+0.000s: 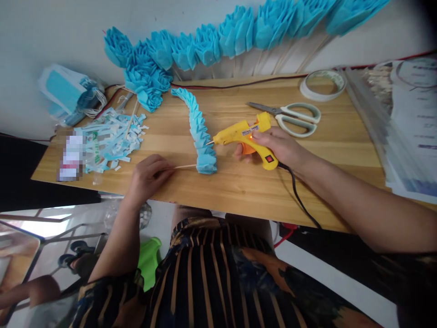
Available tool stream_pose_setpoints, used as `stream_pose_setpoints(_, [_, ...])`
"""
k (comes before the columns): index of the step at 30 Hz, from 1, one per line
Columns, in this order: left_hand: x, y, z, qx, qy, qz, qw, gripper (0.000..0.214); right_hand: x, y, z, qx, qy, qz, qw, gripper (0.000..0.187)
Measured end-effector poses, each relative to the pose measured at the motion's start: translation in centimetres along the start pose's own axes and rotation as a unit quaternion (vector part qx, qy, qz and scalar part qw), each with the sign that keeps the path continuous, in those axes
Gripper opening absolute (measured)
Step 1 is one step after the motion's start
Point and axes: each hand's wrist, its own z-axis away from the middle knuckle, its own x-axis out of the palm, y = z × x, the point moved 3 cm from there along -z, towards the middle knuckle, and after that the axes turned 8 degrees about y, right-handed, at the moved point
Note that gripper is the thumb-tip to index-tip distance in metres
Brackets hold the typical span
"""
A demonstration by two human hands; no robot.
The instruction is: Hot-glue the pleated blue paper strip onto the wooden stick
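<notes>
Pleated blue strip [201, 125] lies flat on the wood tabletop [239, 191], ahead of you and between your hands. Long axis runs away from you, far end curling left. Near end meets the thin wooden stick [186, 166], which comes in from the left, roughly crosswise to the strip.

Key relation: nozzle of the yellow glue gun [235, 132] points left at the strip's right edge, a bit beyond the stick joint. Can't tell if the tip touches the strip or sits just off it.

Your left hand [150, 175] has its fingers together, pinched on the stick's left end, near the front edge. Your right hand [276, 143] is clamped round the gun's handle, fingers at the orange trigger. Nozzle is the closer of the two to the strip's middle; left is closer to the joint only through the stick.

Limits: scrap pile [116, 141] to the left, beyond your left hand; scissors [278, 110] just beyond the gun; tape roll [317, 94] farther right. Blue flower bunch [148, 82] stands near the strip's far end. Gun's black cord [295, 191] drops toward the front edge.
</notes>
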Motion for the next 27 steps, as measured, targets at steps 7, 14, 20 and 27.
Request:
stream_pose_setpoints(7, [-0.5, 0.0, 0.4, 0.016, -0.017, 0.012, 1.000, 0.016, -0.2, 0.2, -0.1, 0.012, 0.022, -0.035, 0.999, 0.047])
stream_pose_setpoints(14, [-0.5, 0.1, 0.8, 0.027, 0.002, 0.024, 0.999, 0.014, 0.5, -0.6, 0.0, 0.050, 0.078, -0.199, 0.976, 0.032])
stream_pose_setpoints(20, [-0.4, -0.1, 0.7, 0.028, 0.002, 0.024, 0.999, 0.014, 2.8, -0.7, -0.7, 0.081, 0.037, -0.241, 0.966, 0.032])
stream_pose_setpoints(27, [-0.3, 0.0, 0.7, 0.053, 0.016, 0.034, 0.998, 0.012, 4.4, -0.1, -1.5, 0.107, -0.018, -0.260, 0.960, 0.033])
